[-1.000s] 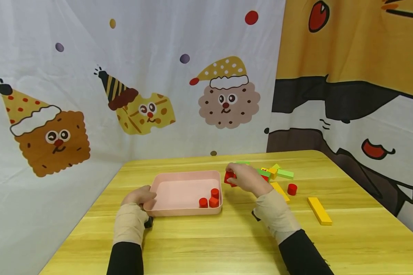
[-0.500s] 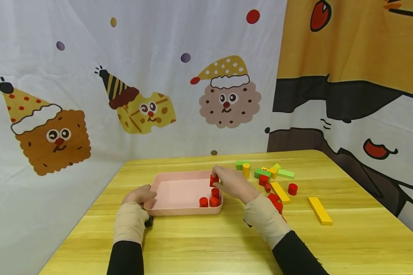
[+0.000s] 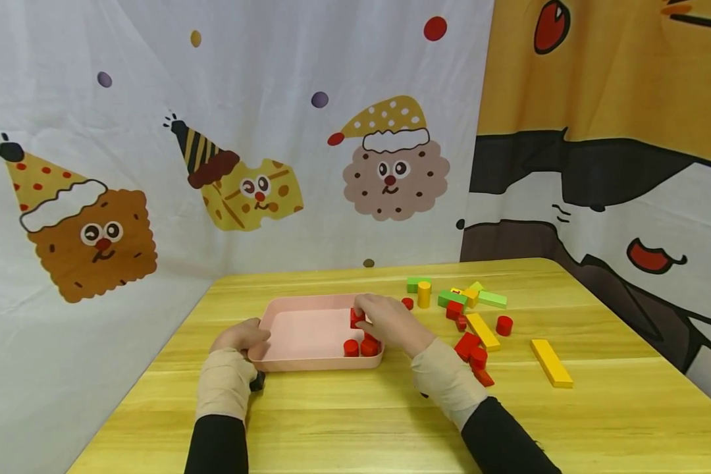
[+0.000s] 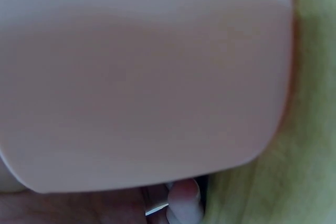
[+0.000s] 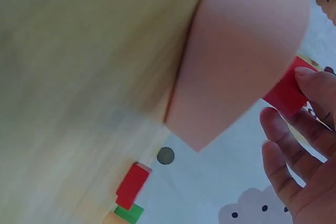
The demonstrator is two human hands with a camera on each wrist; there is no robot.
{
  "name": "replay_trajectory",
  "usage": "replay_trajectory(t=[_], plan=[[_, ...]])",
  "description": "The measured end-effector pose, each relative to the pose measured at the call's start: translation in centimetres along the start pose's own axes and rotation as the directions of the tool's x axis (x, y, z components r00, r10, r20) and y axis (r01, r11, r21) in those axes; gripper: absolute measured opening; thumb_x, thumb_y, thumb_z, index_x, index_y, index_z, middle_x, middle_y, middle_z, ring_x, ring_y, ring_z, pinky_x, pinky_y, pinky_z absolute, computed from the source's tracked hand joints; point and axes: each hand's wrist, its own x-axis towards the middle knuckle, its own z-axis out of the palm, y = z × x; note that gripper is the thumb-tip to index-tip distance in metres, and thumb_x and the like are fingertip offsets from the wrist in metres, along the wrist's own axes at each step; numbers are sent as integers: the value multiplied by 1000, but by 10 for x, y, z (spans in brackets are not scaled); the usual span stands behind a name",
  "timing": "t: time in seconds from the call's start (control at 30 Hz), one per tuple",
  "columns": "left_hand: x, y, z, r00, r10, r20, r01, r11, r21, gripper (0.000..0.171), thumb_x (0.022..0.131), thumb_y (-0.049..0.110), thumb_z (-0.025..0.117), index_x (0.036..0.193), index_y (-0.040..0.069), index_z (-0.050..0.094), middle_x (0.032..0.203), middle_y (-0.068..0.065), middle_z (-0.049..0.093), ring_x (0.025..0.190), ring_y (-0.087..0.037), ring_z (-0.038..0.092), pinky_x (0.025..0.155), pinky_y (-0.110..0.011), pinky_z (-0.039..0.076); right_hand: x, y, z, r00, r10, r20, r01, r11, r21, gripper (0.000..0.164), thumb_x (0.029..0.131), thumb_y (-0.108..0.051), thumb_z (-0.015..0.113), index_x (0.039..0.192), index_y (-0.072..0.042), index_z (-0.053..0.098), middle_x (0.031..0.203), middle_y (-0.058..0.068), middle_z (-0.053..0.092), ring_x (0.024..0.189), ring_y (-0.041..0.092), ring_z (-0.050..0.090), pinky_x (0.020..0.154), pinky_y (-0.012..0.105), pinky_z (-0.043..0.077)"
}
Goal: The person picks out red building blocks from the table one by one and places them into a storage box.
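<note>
A shallow pink tray [image 3: 316, 364] lies on the table. My left hand [image 3: 237, 337] grips its left edge; in the left wrist view the tray's wall [image 4: 147, 103] covers most of that hand. Over the tray's right side, my right hand [image 3: 394, 322] pinches a red block [image 3: 357, 318] between thumb and fingers. The right wrist view has this red block [image 5: 286, 90] just past the tray's wall, with two fingers free of it. Inside the tray's near right corner sit a red cylinder [image 3: 351, 348] and another red block [image 3: 369, 347], plus one partly hidden under my right hand.
Right of the tray lie several loose red blocks [image 3: 467, 346], yellow bars [image 3: 550, 363], a standing yellow cylinder [image 3: 424, 295] and green blocks [image 3: 452, 299]. A lone red cylinder [image 3: 504, 325] stands farther right. A patterned curtain [image 3: 332, 243] hangs behind the table.
My right hand has carried the red block left, from beside the tray to over its inside. Red blocks that the right arm covered now show. My left hand stays on the tray.
</note>
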Motion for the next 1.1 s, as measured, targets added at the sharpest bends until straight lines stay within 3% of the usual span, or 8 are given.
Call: replay_trajectory(t=[0.13,0.3,0.47,0.57,0.8,1.1], plan=[[0,-1,1,1000,-1,2,1,1000,16,55,93,16,47,139,-10,31,138,-34,36,120,-43,40,99,-52,39,2,1,7,1000,-25,-4,25,999,-30,19,84,-24,71,88,-20,53,85,-9,52,66,12,48,57,24,44],[-1,-3,1,1000,-3,0,3,1000,22,54,93,17,47,138,-10,31,137,-34,37,119,-43,40,99,-53,39,4,-2,12,999,-35,22,36,998,-45,16,84,-24,72,88,-20,57,88,-8,57,67,11,50,59,23,46],[-2,-2,1,1000,7,12,-7,999,49,60,96,19,45,143,-11,22,145,-37,25,129,-48,29,104,-56,32,6,-6,14,998,-30,58,34,998,-58,16,82,-24,73,88,-19,59,84,-8,61,66,12,51,62,25,48],[-3,-1,1,1000,12,12,-13,998,55,59,96,18,44,142,-12,22,144,-37,25,128,-48,29,104,-56,32,5,-6,14,996,-39,81,45,996,-72,14,81,-22,74,85,-18,60,79,-8,60,65,12,50,61,26,48],[-3,1,1,999,7,33,-8,999,31,63,98,18,42,145,-11,14,149,-36,15,134,-49,17,109,-57,24,2,-4,14,992,-15,125,20,999,-36,6,84,-23,72,86,-19,67,78,-9,62,64,12,51,64,25,49],[-3,3,0,1000,15,24,-16,998,56,60,98,18,43,142,-13,19,146,-38,20,131,-49,24,106,-56,30,4,-2,16,991,7,133,-3,999,-34,9,85,-22,70,93,-20,69,86,-7,67,66,11,53,67,28,51]])
